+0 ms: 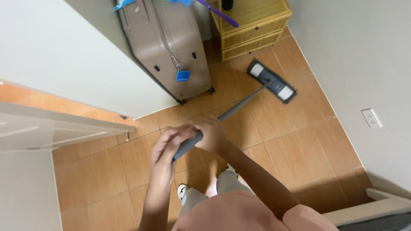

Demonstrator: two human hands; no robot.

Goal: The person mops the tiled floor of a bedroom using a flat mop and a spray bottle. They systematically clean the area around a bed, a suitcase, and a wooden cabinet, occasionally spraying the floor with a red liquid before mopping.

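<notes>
Both my hands grip the grey handle (231, 112) of a flat mop. My left hand (168, 144) wraps the near end of the handle. My right hand (211, 132) holds it just above, further along the pole. The pole slants up and right to the flat mop head (271, 81), grey and black with white ends, which lies on the orange tiled floor (295, 145) near the wicker cabinet.
A beige hard suitcase (165, 45) with a blue tag stands against the white wall (64, 60). A wicker drawer cabinet (252, 30) sits at the back with a purple stick over it. An open white door (55, 126) is at left, a wall socket (371, 118) at right.
</notes>
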